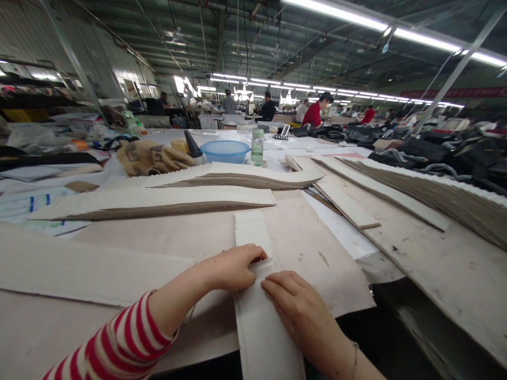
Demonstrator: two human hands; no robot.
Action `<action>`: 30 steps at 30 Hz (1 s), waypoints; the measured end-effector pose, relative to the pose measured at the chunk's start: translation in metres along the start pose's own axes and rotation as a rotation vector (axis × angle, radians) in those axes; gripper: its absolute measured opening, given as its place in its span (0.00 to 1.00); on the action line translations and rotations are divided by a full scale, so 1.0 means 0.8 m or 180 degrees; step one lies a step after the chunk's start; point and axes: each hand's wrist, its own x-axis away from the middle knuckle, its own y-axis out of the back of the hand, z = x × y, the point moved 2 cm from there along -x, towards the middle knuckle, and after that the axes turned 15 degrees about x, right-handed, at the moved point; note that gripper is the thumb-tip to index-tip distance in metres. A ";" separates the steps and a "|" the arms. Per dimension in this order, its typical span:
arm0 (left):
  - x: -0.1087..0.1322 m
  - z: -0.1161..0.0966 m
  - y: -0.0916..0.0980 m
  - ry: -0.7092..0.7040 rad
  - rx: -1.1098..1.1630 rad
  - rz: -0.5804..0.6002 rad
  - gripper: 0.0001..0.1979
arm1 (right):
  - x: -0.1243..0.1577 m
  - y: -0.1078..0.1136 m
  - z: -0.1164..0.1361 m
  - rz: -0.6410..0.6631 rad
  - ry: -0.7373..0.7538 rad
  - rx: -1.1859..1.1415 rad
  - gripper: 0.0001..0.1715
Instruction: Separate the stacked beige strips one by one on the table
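A long white fabric strip [253, 232] runs away from me across the table's front edge. My left hand [232, 269], in a red and white striped sleeve, curls its fingers onto the strip and pinches a small fold of it. My right hand [301, 309] lies on the strip just below, fingers pressed together on the same fold.
Fanned stacks of cut strips [158, 203] lie further back, with more stacks [435, 198] on the right. A blue bowl [225, 151], a green bottle [257, 146] and tan gloves [152, 157] stand behind. Other people work at far tables [315, 112]. Brown paper [312, 253] covers the table.
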 end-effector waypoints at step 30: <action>0.002 -0.012 -0.037 -0.0398 -0.0884 -0.0624 0.11 | 0.005 -0.005 0.003 -0.0305 -0.0238 -0.0138 0.14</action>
